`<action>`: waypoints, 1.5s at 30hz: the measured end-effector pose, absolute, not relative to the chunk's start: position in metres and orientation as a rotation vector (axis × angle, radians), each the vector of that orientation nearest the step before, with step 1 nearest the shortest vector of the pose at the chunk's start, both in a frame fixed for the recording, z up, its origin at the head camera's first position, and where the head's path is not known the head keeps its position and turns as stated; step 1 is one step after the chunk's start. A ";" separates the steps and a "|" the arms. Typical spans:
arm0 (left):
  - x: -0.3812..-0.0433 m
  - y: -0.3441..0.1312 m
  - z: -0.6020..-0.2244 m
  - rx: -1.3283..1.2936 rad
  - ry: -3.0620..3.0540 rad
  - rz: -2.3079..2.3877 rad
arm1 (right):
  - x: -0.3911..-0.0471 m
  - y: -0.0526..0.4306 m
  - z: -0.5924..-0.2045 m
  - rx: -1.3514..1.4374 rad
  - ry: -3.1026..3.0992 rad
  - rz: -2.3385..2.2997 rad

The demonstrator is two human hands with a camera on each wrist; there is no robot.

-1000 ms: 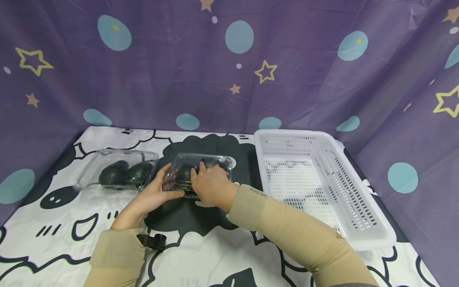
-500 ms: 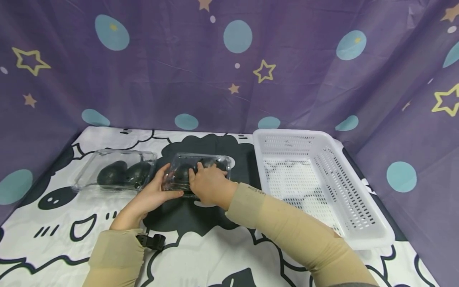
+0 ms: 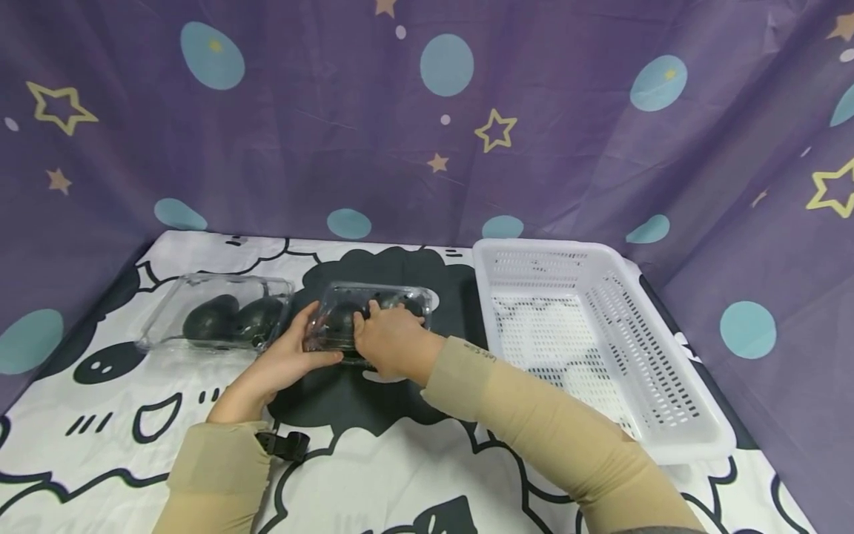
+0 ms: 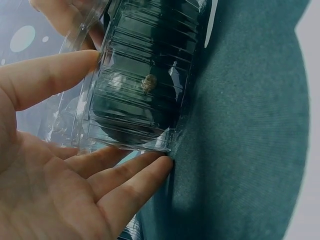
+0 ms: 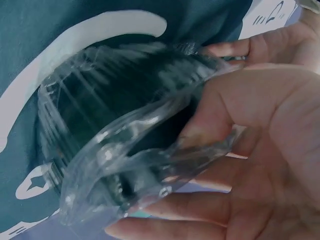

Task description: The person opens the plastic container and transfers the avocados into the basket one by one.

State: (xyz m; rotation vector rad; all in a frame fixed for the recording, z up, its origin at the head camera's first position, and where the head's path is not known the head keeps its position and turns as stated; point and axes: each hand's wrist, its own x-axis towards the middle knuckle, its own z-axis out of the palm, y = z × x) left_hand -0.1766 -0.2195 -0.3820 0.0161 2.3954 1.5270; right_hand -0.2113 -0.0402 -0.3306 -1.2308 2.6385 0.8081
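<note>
A clear plastic clamshell box (image 3: 313,334) with dark green avocados (image 3: 342,320) inside lies in the middle of the head view. My left hand (image 3: 283,363) holds its left end; in the left wrist view the thumb touches the rim and the fingers rest against the end wall. From above, my right hand (image 3: 395,343) grips the box, covering part of it. In the right wrist view my right thumb is at the gap between lid (image 5: 125,125) and base, with the fingers on the lid's other side. A tan stem scar (image 4: 149,83) shows on one avocado.
Left of my hands lies another clear clamshell box (image 3: 160,326) with two avocados (image 3: 212,317). A white perforated plastic basket (image 3: 674,363) stands on the right. The patterned cloth (image 3: 373,482) covers the table, and a purple curtain (image 3: 300,178) hangs behind.
</note>
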 end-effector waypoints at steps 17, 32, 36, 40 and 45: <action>-0.178 -0.221 -0.384 0.039 2.384 1.553 | -0.219 -0.036 -0.327 -1.368 2.647 0.836; -0.177 -0.222 -0.383 0.042 2.374 1.559 | -0.221 -0.031 -0.320 -1.299 2.661 0.710; -0.177 -0.222 -0.382 0.032 2.375 1.531 | -0.222 -0.029 -0.316 -1.255 2.658 0.683; -0.179 -0.222 -0.382 0.035 2.364 1.531 | -0.225 -0.027 -0.312 -1.247 2.675 0.646; -0.178 -0.223 -0.382 0.020 2.350 1.524 | -0.229 -0.024 -0.308 -1.253 2.703 0.557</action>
